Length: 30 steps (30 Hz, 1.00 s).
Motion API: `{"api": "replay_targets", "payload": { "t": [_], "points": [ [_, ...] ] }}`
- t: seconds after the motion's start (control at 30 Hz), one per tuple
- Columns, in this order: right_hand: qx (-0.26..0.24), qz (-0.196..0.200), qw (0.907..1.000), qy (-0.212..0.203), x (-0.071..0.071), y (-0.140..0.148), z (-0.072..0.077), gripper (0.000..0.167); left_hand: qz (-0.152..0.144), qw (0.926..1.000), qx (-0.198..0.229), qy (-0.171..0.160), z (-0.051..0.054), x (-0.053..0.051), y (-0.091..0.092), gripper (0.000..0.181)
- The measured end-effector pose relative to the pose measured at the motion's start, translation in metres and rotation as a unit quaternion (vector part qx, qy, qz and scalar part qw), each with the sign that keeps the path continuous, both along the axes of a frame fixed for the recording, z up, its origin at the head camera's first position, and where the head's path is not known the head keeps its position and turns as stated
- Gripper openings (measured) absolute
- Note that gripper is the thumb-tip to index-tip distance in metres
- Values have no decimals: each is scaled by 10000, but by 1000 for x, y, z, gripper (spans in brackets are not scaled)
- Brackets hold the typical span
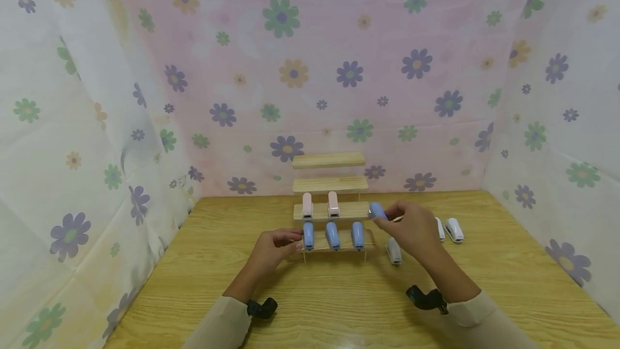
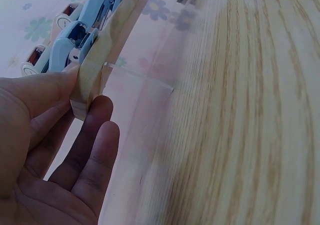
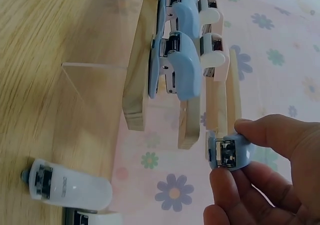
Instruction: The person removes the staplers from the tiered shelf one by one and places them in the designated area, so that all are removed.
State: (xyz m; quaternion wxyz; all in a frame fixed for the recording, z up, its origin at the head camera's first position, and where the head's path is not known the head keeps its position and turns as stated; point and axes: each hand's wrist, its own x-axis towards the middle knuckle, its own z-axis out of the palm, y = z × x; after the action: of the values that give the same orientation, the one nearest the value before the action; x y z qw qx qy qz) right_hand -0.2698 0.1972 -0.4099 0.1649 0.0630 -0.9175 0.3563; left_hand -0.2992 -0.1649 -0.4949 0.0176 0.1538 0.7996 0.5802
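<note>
My right hand [image 1: 414, 229] pinches a small blue stapler [image 3: 236, 151] between thumb and fingers, at the right end of the second-lowest board of a stepped wooden rack [image 1: 273, 211]. My left hand [image 1: 273, 250] grips the left end of the lowest board [image 2: 90, 80], thumb on top and fingers beneath. Three blue staplers, one at the left end [image 1: 308, 236], stand in a row on that lowest board. On the board behind them are two pink staplers, the left one [image 1: 307, 205] and the right one [image 1: 333, 204].
A white stapler [image 1: 394, 251] lies on the wooden table [image 1: 339, 300] right of the rack. Two more lie farther right, one [image 1: 454, 230] in full view and one partly behind my right hand. Clear supports [image 2: 140, 77] hold up the boards. Flowered cloth [image 1: 319, 42] surrounds the table.
</note>
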Motion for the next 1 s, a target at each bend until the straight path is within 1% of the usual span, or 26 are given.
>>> {"api": "replay_targets", "payload": {
  "t": [0.23, 0.43, 0.57, 0.8, 1.0],
  "points": [
    [-192, 83, 9995, -240, 4, 15, -6, 39, 64, 10000, -5, -31, 2, 1, 0, 18],
    [3, -60, 9992, -407, 6, 25, -13, 44, 47, 10000, -16, 64, 0, 0, 1, 19],
    [71, -111, 9988, -466, 9, 31, -16, 45, 61, 10000, -44, 63, -1, 0, 1, 18],
    [66, -90, 9974, -716, 14, 43, -21, 47, 36, 10000, -11, 45, 1, 2, 0, 18],
    [76, -141, 9951, -978, 17, 53, -27, 50, 40, 10000, -26, 35, 1, 0, 1, 17]
  ]
}}
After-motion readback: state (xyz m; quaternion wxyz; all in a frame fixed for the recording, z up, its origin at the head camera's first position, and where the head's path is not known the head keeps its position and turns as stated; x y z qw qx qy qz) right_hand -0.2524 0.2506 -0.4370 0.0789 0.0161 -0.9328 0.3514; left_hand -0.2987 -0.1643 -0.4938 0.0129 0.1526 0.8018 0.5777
